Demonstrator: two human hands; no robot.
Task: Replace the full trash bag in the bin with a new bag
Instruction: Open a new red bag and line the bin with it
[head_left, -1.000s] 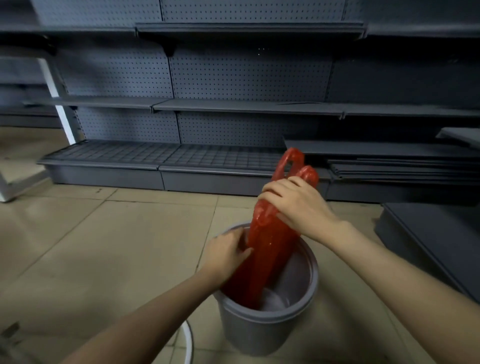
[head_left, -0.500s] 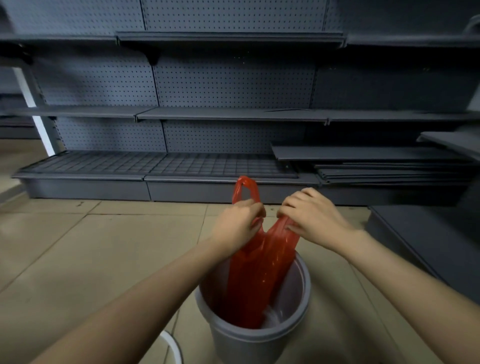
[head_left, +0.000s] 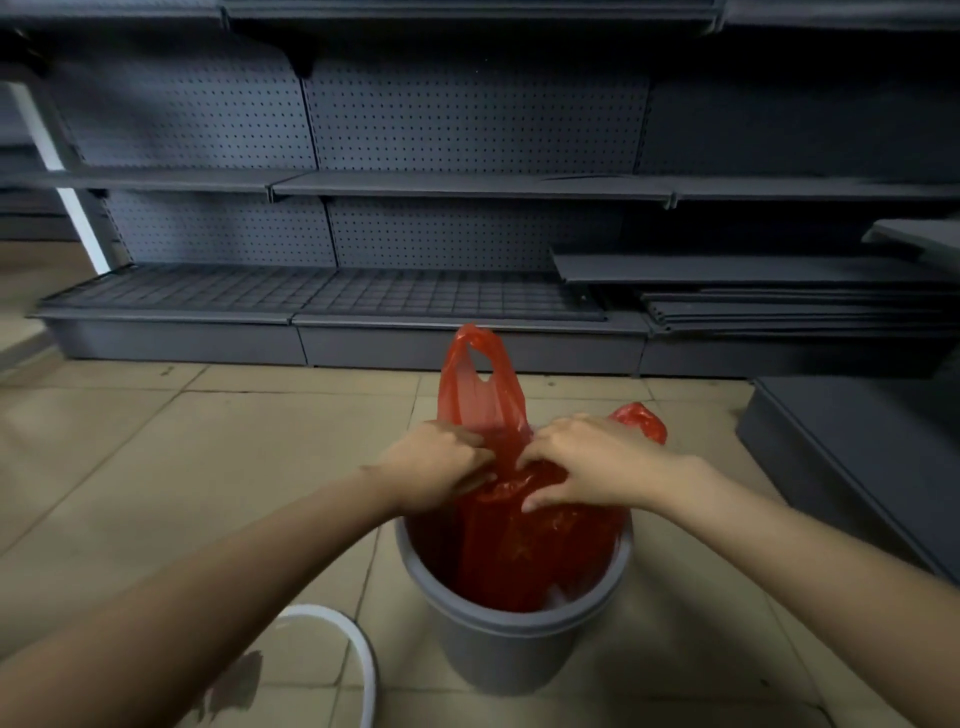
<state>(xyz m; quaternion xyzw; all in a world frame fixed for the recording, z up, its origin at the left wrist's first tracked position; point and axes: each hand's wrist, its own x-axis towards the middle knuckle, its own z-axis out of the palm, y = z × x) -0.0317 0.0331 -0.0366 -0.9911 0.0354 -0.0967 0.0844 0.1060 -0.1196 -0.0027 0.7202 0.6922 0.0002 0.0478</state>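
A grey round bin stands on the tiled floor in front of me. A red plastic bag hangs down inside it, its body spread across much of the opening. One handle loop sticks up above my hands, the other pokes out behind my right hand. My left hand and my right hand both pinch the bag's top edge just above the bin's far rim, knuckles close together. The bin's bottom is mostly hidden by the bag.
Empty grey pegboard shelving runs along the wall behind the bin. Flat grey shelf panels are stacked at the right, and a low grey base juts out at the right. A white ring lies on the floor at the lower left.
The bag, bunched into a narrow strip a second ago, now spreads wider inside the bin. My left hand rose from the bin's rim to the bag's top; both hands moved lower, nearer the rim.
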